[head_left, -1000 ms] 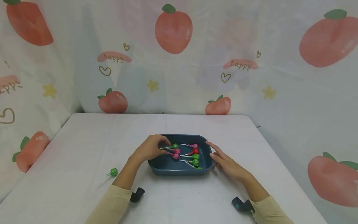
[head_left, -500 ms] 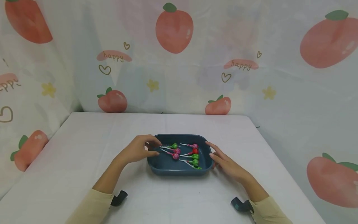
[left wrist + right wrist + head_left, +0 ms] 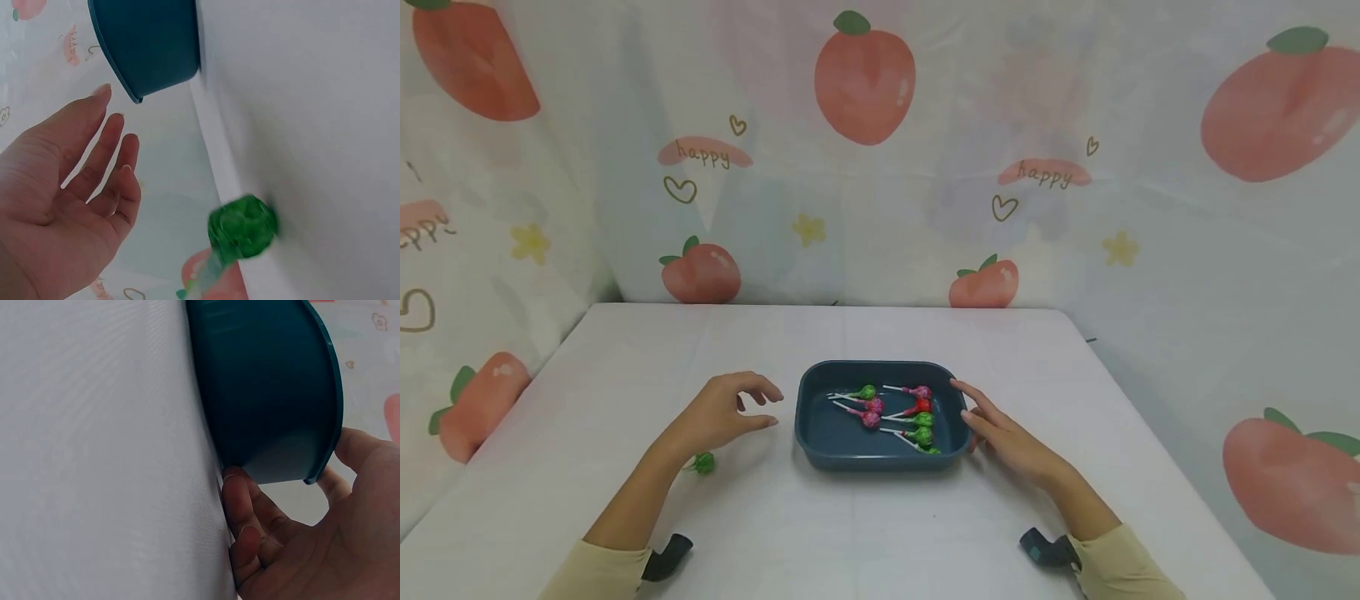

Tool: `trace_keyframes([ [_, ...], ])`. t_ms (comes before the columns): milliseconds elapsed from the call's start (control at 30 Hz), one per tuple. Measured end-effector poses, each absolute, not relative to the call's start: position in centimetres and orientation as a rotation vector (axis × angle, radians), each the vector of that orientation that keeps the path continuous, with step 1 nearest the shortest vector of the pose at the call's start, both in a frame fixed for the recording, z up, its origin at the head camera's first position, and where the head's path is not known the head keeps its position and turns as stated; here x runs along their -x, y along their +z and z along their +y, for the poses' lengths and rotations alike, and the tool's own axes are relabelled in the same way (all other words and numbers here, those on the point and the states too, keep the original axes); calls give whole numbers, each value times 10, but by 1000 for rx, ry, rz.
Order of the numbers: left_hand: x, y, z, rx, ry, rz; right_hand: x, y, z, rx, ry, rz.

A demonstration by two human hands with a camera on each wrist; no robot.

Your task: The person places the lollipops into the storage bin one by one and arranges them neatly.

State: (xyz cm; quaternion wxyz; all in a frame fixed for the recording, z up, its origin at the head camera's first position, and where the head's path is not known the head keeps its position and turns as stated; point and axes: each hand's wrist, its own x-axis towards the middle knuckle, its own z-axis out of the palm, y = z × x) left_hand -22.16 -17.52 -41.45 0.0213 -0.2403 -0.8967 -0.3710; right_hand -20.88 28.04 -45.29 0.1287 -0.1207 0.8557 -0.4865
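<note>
A dark teal tray point(image 3: 880, 461) stands on the table, with several wrapped lollipops point(image 3: 870, 419) lying in two loose columns, pink, red and green. My left hand point(image 3: 718, 417) is off to its left, thumb and fingers apart with nothing between them. Beside that wrist, partly covered by the forearm, lies a single green lollipop point(image 3: 703, 462); the left wrist view shows its green head point(image 3: 242, 226) close up. At the tray's right end my right hand point(image 3: 1011, 437) touches the rim and outer wall. Its lower fingers point(image 3: 237, 500) rest near the tray's base.
A white cloth covers the table point(image 3: 880, 533). Behind it hangs a curtain point(image 3: 917, 208) printed with peaches. A black device point(image 3: 667, 557) sits at the left cuff, another black device point(image 3: 1048, 550) at the right cuff.
My left hand has withdrawn leftward from the tray, leaving the lollipops inside, and now hovers near the green lollipop on the table. The right hand stays on the tray's end.
</note>
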Motion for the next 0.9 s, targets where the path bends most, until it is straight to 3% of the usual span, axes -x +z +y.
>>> trace_keyframes([
  [900, 192, -431, -239, 549, -1185, -3063, 208, -452, 281, 365, -1410, 2483],
])
